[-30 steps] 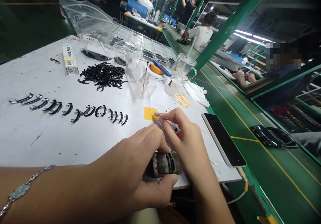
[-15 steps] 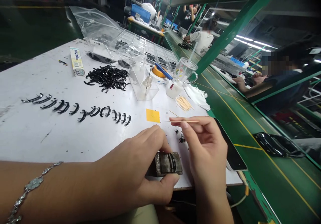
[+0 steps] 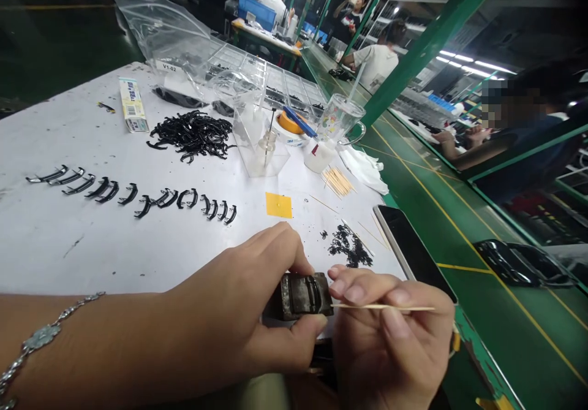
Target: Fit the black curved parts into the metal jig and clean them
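Observation:
My left hand [image 3: 257,306] grips a small dark metal block [image 3: 296,296] between thumb and fingers at the table's front edge. A curved black plastic piece [image 3: 315,295] sits in the block's top. In my right hand [image 3: 395,336] a wooden toothpick [image 3: 381,306] is pinched, its tip at the block's right side; whether it touches is hard to tell. Beyond my right hand lies a scatter of tiny black parts [image 3: 349,247]. A yellow square [image 3: 278,205] with a small speck on it lies past my left hand.
Curved black pieces [image 3: 108,189] lie in a row at left, behind them a heap of black pieces [image 3: 193,134]. Toothpicks [image 3: 339,181], a glass mug [image 3: 340,119], a clear holder [image 3: 261,146] and a phone [image 3: 413,247] stand or lie around. Co-workers sit beyond the green frame [image 3: 427,60].
My right hand has come down and right from above the yellow square's side to the block, toothpick still pinched. The tiny black parts are now uncovered. My left hand keeps the block.

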Demonstrator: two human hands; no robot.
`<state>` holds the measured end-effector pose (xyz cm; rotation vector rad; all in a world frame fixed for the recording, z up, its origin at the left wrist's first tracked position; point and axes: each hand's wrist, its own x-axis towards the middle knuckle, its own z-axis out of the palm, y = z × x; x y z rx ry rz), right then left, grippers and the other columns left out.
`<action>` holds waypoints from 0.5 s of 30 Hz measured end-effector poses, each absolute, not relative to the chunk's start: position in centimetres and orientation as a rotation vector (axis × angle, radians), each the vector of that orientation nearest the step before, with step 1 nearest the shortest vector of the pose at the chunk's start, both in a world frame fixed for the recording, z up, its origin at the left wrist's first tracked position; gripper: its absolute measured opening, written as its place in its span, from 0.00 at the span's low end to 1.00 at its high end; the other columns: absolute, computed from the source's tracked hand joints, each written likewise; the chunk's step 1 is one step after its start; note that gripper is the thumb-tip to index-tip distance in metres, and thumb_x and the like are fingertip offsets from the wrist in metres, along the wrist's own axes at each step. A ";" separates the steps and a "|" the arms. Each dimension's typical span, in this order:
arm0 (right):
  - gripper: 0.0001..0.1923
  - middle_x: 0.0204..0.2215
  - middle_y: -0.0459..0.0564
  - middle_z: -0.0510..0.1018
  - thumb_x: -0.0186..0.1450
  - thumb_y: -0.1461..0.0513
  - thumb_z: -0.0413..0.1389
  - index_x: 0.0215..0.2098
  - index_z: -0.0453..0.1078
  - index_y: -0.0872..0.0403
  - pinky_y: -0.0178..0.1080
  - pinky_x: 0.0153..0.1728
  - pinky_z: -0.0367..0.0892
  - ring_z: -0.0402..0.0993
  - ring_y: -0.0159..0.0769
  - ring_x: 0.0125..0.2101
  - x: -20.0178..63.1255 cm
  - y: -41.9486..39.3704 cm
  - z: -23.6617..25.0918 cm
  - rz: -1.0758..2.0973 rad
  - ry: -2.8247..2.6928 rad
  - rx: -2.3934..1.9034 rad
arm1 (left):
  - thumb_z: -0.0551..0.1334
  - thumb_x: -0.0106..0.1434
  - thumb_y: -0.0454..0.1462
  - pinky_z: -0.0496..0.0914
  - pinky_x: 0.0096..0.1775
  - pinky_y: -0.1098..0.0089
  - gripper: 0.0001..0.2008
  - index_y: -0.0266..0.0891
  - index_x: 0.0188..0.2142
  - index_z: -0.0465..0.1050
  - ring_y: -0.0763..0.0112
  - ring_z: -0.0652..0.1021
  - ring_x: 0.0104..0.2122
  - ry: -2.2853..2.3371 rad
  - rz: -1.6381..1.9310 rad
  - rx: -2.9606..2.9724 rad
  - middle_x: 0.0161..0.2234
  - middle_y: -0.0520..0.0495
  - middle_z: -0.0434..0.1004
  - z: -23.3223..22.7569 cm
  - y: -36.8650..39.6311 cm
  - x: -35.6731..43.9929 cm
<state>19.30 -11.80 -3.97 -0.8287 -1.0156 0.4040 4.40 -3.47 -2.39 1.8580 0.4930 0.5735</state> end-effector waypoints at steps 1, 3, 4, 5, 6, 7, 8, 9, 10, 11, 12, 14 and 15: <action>0.07 0.30 0.42 0.83 0.67 0.70 0.55 0.40 0.71 0.53 0.38 0.45 0.77 0.80 0.29 0.32 19.2 -11.9 -4.1 0.391 -1.042 -0.833 | 0.63 0.61 0.38 0.65 0.32 0.69 0.10 0.41 0.36 0.62 0.71 0.70 0.33 0.491 0.575 1.859 0.35 0.52 0.67 -2.4 -3.5 4.4; 0.08 0.31 0.43 0.84 0.67 0.70 0.55 0.41 0.70 0.54 0.39 0.46 0.77 0.81 0.30 0.33 19.2 -12.1 -4.2 0.373 -1.088 -0.848 | 0.64 0.61 0.38 0.65 0.32 0.70 0.10 0.41 0.36 0.62 0.72 0.71 0.33 0.493 0.590 1.859 0.35 0.52 0.67 -2.4 -3.5 4.4; 0.08 0.31 0.43 0.84 0.67 0.71 0.55 0.42 0.70 0.54 0.39 0.46 0.77 0.81 0.30 0.34 19.2 -12.2 -4.2 0.367 -1.099 -0.852 | 0.64 0.61 0.38 0.65 0.32 0.70 0.10 0.41 0.37 0.62 0.72 0.71 0.32 0.490 0.601 1.860 0.35 0.53 0.67 -2.4 -3.5 4.4; 0.08 0.32 0.43 0.84 0.67 0.71 0.55 0.42 0.70 0.53 0.39 0.46 0.77 0.81 0.30 0.34 19.2 -12.2 -4.2 0.363 -1.108 -0.853 | 0.64 0.61 0.38 0.66 0.32 0.70 0.10 0.42 0.37 0.63 0.73 0.71 0.32 0.487 0.614 1.860 0.35 0.53 0.67 -2.5 -3.6 4.4; 0.09 0.32 0.42 0.84 0.67 0.71 0.54 0.42 0.70 0.53 0.39 0.46 0.77 0.81 0.30 0.34 19.3 -12.2 -4.3 0.363 -1.111 -0.855 | 0.64 0.62 0.38 0.66 0.32 0.70 0.10 0.42 0.38 0.63 0.73 0.71 0.32 0.478 0.631 1.863 0.35 0.53 0.67 -2.6 -3.6 4.4; 0.09 0.32 0.42 0.84 0.67 0.71 0.54 0.42 0.70 0.53 0.40 0.46 0.78 0.81 0.30 0.34 19.3 -12.2 -4.3 0.360 -1.113 -0.856 | 0.64 0.62 0.38 0.66 0.32 0.70 0.10 0.42 0.38 0.63 0.74 0.71 0.33 0.469 0.651 1.867 0.35 0.54 0.67 -2.7 -3.6 4.4; 0.09 0.32 0.42 0.84 0.67 0.71 0.54 0.42 0.70 0.53 0.40 0.46 0.78 0.81 0.30 0.34 19.3 -12.2 -4.3 0.354 -1.111 -0.858 | 0.63 0.62 0.38 0.65 0.32 0.70 0.09 0.42 0.38 0.63 0.74 0.71 0.33 0.459 0.671 1.871 0.35 0.54 0.67 -2.8 -3.6 4.5; 0.09 0.32 0.42 0.84 0.67 0.71 0.54 0.42 0.70 0.53 0.40 0.46 0.78 0.81 0.30 0.33 19.3 -12.1 -4.3 0.348 -1.109 -0.863 | 0.63 0.63 0.38 0.65 0.32 0.71 0.09 0.42 0.38 0.62 0.74 0.70 0.33 0.450 0.690 1.873 0.35 0.54 0.67 -3.0 -3.6 4.5; 0.09 0.31 0.42 0.84 0.66 0.71 0.55 0.42 0.70 0.53 0.41 0.45 0.78 0.81 0.31 0.33 19.3 -12.1 -4.3 0.341 -1.111 -0.868 | 0.63 0.63 0.37 0.65 0.32 0.71 0.09 0.42 0.38 0.62 0.74 0.70 0.33 0.443 0.704 1.873 0.35 0.54 0.66 -3.1 -3.6 4.5; 0.10 0.31 0.42 0.84 0.66 0.71 0.55 0.42 0.71 0.53 0.41 0.44 0.79 0.81 0.31 0.33 19.3 -12.1 -4.3 0.334 -1.114 -0.871 | 0.64 0.63 0.37 0.65 0.32 0.71 0.09 0.42 0.38 0.62 0.74 0.70 0.33 0.441 0.707 1.874 0.35 0.54 0.66 -3.2 -3.6 4.5; 0.10 0.31 0.42 0.84 0.66 0.72 0.55 0.41 0.71 0.53 0.41 0.43 0.79 0.81 0.31 0.33 19.3 -12.1 -4.3 0.326 -1.114 -0.874 | 0.64 0.63 0.37 0.65 0.32 0.70 0.09 0.42 0.38 0.63 0.74 0.70 0.32 0.444 0.706 1.874 0.35 0.54 0.66 -3.2 -3.6 4.5; 0.10 0.31 0.43 0.84 0.66 0.72 0.55 0.41 0.71 0.53 0.42 0.43 0.79 0.82 0.32 0.32 19.3 -12.1 -4.3 0.316 -1.122 -0.873 | 0.64 0.62 0.38 0.65 0.32 0.70 0.10 0.42 0.39 0.63 0.74 0.71 0.32 0.451 0.694 1.875 0.35 0.54 0.66 -3.3 -3.6 4.4; 0.09 0.30 0.43 0.84 0.66 0.72 0.56 0.41 0.71 0.53 0.43 0.42 0.79 0.82 0.32 0.32 19.3 -12.1 -4.3 0.312 -1.125 -0.870 | 0.64 0.62 0.38 0.65 0.32 0.70 0.10 0.42 0.39 0.63 0.74 0.71 0.32 0.452 0.688 1.876 0.35 0.54 0.66 -3.3 -3.6 4.4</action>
